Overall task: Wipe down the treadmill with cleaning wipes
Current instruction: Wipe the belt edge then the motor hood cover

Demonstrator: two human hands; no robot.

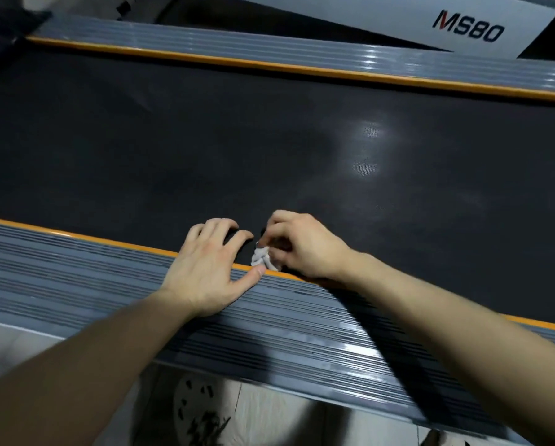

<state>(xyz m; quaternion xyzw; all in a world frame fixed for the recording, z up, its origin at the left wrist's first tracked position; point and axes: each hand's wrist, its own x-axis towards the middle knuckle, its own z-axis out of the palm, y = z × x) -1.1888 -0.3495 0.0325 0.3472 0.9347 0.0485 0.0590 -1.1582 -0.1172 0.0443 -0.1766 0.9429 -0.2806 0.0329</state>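
Right grip [305, 246] curled around crumpled wipe [264, 257] at belt [269, 140] edge; left grip [205, 268] flat, empty, on side rail [76, 278].

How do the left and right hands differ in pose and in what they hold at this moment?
The left hand lies flat with fingers spread; the right hand has its fingers curled. The left hand holds nothing; the right hand pinches a crumpled white wipe. The left hand rests mostly on the ribbed side rail; the right hand is over the belt edge. Both are bare and close together by the orange strip.
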